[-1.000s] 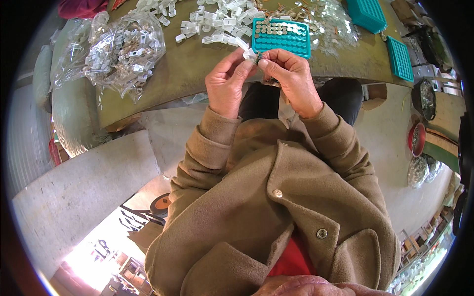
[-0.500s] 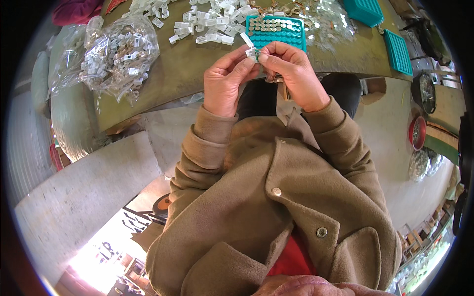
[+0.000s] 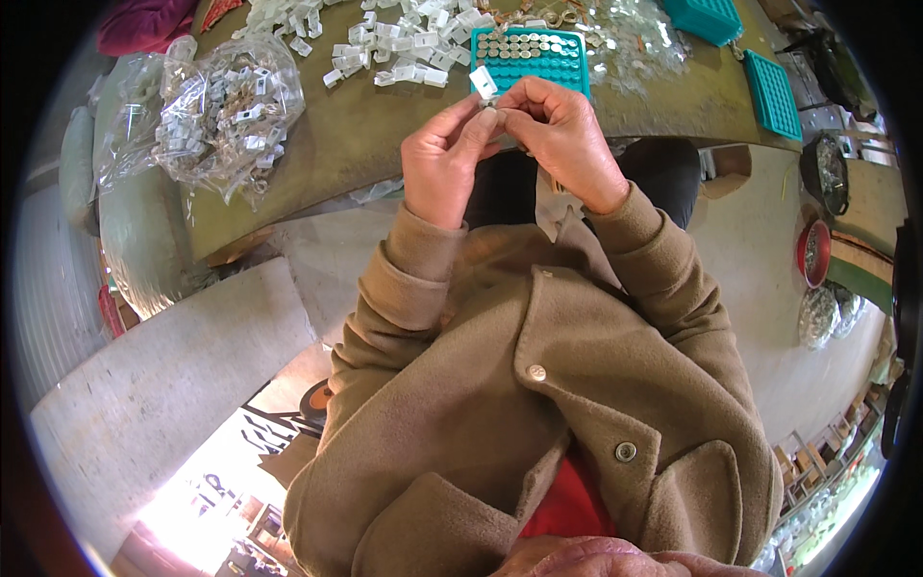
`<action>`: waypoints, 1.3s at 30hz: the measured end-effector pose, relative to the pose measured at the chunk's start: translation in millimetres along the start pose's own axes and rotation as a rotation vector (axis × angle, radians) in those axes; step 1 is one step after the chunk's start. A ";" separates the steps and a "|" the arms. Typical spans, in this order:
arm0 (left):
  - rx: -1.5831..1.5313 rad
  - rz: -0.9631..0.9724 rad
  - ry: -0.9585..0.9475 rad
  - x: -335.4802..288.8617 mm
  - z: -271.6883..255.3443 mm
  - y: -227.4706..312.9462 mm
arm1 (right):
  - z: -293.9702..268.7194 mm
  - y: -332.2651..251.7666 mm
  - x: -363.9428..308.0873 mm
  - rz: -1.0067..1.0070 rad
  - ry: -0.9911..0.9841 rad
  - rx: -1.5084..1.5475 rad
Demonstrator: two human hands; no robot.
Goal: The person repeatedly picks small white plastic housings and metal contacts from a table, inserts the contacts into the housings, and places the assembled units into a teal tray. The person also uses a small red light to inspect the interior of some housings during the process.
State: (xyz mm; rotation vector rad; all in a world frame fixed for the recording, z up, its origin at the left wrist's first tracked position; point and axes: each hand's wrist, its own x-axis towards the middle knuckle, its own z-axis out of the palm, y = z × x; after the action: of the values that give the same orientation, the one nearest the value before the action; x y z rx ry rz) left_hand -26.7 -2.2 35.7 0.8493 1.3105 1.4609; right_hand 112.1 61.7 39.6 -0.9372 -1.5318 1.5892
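Above the near edge of the table, a small white plastic case (image 3: 483, 83) with a hinged lid stands up between my fingertips. My left hand (image 3: 440, 162) pinches its lower end between thumb and fingers. Close against it, my right hand (image 3: 569, 137) is closed too, its thumb and forefinger pressed together at the base of the case; what they grip there is hidden. Just beyond my hands lies a teal tray (image 3: 545, 81) with rows of round silvery pieces in its far part.
Many white plastic cases (image 3: 409, 48) are heaped on the table (image 3: 356, 130) at the far left. A clear bag (image 3: 226, 120) of similar parts sits left. Shiny clear pieces (image 3: 639, 48) lie right of the tray, with more teal trays (image 3: 771, 94) at the right edge.
The case has turned, so its broad white face now shows instead of its narrow open form. The green bit seen at my right fingertips is now hidden. Both hands remain together.
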 end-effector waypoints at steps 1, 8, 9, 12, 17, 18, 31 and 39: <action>0.000 -0.063 0.029 0.7 -1.0 3.0 | 0.1 -0.7 -1.5 0.003 -0.005 -0.002; -0.075 -0.177 0.155 -1.1 -0.1 15.0 | -5.3 -9.1 -8.2 -0.069 -0.132 0.124; -0.090 -0.184 0.149 -1.4 -0.2 15.8 | -4.5 -7.8 -8.2 -0.101 -0.086 0.059; -0.179 -0.219 0.126 -2.1 -1.7 18.2 | 1.8 0.3 -4.1 -0.256 0.009 -0.046; -0.438 -0.321 0.087 -4.2 -4.7 20.9 | 2.2 7.4 -3.1 -0.231 0.008 0.025; -0.472 -0.336 0.083 -3.6 -5.2 20.8 | 2.1 7.4 -4.1 -0.217 0.001 0.043; -0.792 -0.651 0.005 11.1 -23.4 1.6 | -7.8 9.3 -12.8 -0.214 0.004 -0.159; -0.295 -0.398 -0.029 17.6 -15.7 3.6 | -47.0 10.1 12.4 -0.133 0.233 -0.336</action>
State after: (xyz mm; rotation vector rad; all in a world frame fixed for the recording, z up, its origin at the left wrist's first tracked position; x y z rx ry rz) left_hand -47.3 9.8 34.6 0.3874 1.1277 1.2746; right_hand 147.6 94.5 28.0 -1.1324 -1.6826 1.1066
